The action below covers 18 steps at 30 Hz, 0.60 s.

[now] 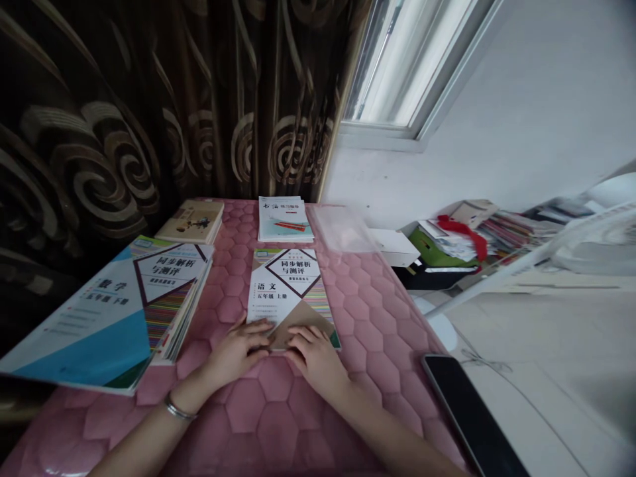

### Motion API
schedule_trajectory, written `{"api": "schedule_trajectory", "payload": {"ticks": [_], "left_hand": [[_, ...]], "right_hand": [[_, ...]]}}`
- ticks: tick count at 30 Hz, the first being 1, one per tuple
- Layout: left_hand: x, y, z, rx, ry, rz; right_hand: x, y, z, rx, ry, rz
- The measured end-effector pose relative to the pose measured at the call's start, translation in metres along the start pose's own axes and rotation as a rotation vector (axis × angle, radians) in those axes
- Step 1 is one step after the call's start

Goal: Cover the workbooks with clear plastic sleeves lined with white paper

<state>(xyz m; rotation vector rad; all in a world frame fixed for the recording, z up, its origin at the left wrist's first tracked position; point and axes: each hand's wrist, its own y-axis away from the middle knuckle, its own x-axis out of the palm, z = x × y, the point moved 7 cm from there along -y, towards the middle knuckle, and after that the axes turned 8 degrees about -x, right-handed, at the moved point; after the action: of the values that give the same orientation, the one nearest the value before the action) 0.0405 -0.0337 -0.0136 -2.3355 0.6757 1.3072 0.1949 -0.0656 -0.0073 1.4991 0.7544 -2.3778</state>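
A workbook (294, 299) with a white, tan and striped cover lies face up before me. My left hand (242, 349) rests at its lower left corner, fingers stretched over the cover and thumb near the bottom edge. On the lower right of the same cover lies my right hand (314, 354), its fingers spread and slightly bent. Neither hand is gripping anything. Behind the workbook sits a small pile of thin booklets (284, 222) with a pale, teal-toned cover. To the left is a larger stack topped by a blue and white workbook (99, 318).
A tan book (193, 222) lies at the back left by the dark curtain (199, 99). The pink table (278, 424) carries a clear plastic sheet (344, 228) at the back right. A dark phone-like slab (472, 417) lies along the right edge. A white fan (541, 245) stands beyond.
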Motion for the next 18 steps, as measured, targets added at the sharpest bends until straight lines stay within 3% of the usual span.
{"api": "schedule_trajectory", "payload": {"ticks": [10,18], "left_hand": [[-0.023,0.027,0.030,-0.077,-0.021,-0.038],[-0.028,0.028,0.026,-0.059,-0.021,-0.015]], "right_hand": [[-0.038,0.052,-0.060,0.039,0.014,-0.113],[-0.037,0.062,-0.069,0.046,0.035,-0.099]]}}
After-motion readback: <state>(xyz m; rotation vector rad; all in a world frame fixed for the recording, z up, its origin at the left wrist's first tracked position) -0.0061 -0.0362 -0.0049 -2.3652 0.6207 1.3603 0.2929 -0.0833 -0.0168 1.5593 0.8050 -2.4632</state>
